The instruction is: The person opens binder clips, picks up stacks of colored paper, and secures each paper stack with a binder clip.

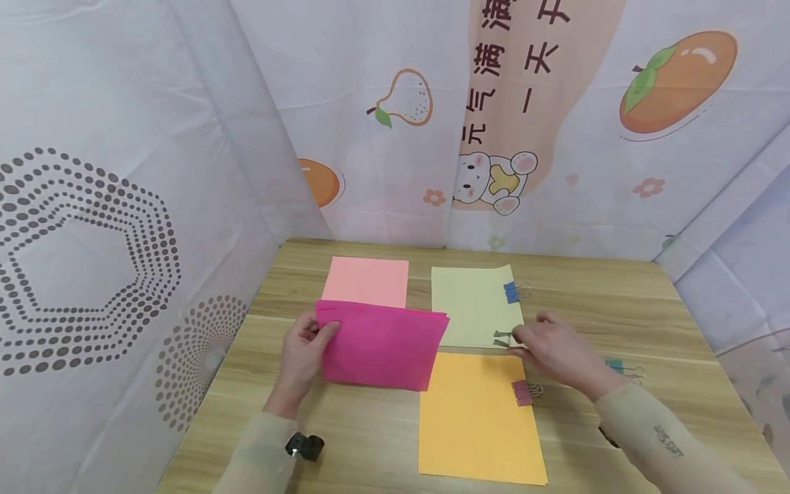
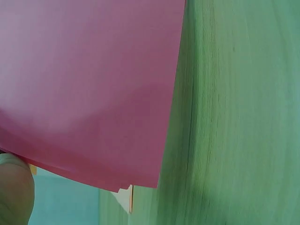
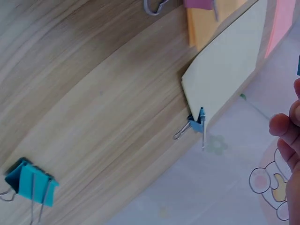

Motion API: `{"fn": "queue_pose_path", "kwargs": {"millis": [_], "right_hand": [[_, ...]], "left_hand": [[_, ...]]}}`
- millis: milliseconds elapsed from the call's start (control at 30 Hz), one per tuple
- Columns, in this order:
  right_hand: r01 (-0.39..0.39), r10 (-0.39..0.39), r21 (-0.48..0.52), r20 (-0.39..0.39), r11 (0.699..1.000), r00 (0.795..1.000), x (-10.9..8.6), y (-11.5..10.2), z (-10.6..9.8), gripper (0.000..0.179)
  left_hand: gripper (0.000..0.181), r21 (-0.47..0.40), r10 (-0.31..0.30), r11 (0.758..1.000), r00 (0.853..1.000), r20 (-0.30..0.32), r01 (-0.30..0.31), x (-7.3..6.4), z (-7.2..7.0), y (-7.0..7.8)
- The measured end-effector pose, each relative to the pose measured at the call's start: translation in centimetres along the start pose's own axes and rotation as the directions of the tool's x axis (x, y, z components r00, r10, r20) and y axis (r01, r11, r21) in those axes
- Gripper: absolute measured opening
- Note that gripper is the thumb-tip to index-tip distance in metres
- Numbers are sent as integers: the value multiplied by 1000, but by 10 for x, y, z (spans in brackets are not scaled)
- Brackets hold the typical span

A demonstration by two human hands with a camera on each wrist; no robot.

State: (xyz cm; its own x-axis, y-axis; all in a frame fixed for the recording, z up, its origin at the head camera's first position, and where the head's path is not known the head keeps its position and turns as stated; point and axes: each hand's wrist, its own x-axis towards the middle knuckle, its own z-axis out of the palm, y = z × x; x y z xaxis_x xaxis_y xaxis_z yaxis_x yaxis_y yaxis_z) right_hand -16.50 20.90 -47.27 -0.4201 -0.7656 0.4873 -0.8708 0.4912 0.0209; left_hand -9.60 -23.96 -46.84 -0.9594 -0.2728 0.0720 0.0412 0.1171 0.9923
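So, the left hand (image 1: 308, 351) pinches magenta sheets (image 1: 382, 346) by the left edge — the right hand (image 1: 558, 348), a binder clip (image 1: 503, 334) further right.

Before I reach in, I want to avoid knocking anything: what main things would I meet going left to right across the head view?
Left grip → magenta paper → orange paper → right grip → teal clip.

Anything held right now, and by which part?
Left hand: magenta paper, by its left edge in the head view. Right hand: a clip, seemingly by its handles, which are hidden.
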Motion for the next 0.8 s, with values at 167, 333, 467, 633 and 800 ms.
{"fn": "queue_pose_path", "kwargs": {"millis": [167, 333, 467, 633, 800], "right_hand": [[30, -29, 26, -19, 999, 999, 11, -7, -2, 47], [33, -32, 44, -13, 999, 999, 21, -13, -6, 45], [17, -17, 56, 7, 998, 1000, 29, -18, -10, 47], [-10, 8, 63, 38, 998, 999, 39, -23, -14, 37], [-32, 28, 61, 68, 998, 997, 45, -29, -17, 28]], "left_hand": [[24, 18, 14, 1000, 1000, -1, -14, 0, 4, 2], [23, 21, 27, 999, 1000, -13, -27, 0, 4, 5], [20, 14, 47, 999, 998, -32, -46, 1, 4, 8], [18, -2, 71, 997, 997, -35, -71, 2, 7, 11], [16, -18, 93, 995, 995, -22, -94, 2, 12, 12]]}}
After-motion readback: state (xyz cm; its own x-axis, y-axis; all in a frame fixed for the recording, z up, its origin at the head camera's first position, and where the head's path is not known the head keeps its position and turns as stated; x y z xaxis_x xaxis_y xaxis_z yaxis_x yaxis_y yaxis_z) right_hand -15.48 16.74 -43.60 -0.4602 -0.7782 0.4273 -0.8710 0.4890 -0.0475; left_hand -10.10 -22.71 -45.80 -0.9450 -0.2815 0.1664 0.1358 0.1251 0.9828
